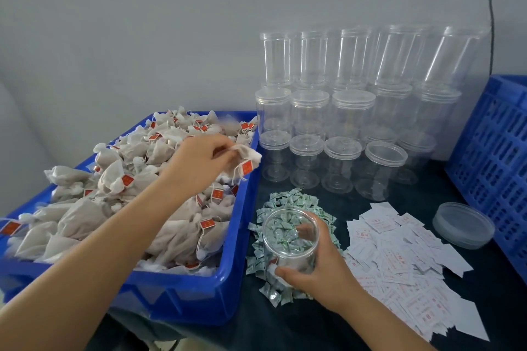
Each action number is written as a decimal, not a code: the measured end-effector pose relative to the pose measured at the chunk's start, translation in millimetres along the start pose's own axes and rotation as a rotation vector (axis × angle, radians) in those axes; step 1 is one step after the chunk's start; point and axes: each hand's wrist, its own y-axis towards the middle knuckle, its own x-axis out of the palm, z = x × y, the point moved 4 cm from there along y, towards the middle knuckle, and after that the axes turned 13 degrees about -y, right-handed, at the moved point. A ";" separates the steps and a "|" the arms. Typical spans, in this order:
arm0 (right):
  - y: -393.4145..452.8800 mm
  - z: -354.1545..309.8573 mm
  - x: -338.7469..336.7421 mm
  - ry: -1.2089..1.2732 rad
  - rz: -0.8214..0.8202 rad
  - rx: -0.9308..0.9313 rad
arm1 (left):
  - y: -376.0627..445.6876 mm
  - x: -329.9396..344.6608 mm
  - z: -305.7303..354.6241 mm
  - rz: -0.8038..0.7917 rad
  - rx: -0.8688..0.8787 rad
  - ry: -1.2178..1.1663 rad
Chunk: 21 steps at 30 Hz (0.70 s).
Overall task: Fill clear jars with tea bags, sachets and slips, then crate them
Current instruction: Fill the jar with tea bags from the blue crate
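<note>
Blue tray (228,288) on the left heaped with tea bags; left hand (199,161) pinches one tea bag (246,158). Right hand (319,268) grips one open jar (289,239) over green sachets (285,205). Perhaps fifteen lidded jars (350,111) stacked far, one lid (463,225), white slips (405,265), dark tabletop (285,328), grey wall.

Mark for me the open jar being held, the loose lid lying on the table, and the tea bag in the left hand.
Open jar (291,232): head view, on its clear front wall below the rim.
Loose lid (463,225): head view, on the middle of its flat top.
Tea bag (247,157): head view, on the pouch beside the fingertips.
</note>
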 end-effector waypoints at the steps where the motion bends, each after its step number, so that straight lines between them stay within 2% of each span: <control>1: 0.1 0.2 0.0 -0.001 0.003 0.000 | -3.7 4.5 6.5 -0.035 -0.001 -0.025; 8: -0.7 0.8 -0.9 0.001 0.013 -0.006 | -23.9 40.2 43.1 -0.276 0.054 -0.246; 12: -0.8 -3.1 -1.4 0.044 0.006 -0.023 | -32.8 62.7 44.0 -0.414 0.060 -0.204; 21: -1.1 -5.3 -0.5 0.120 0.002 -0.070 | -44.7 86.6 46.1 -0.457 0.095 -0.056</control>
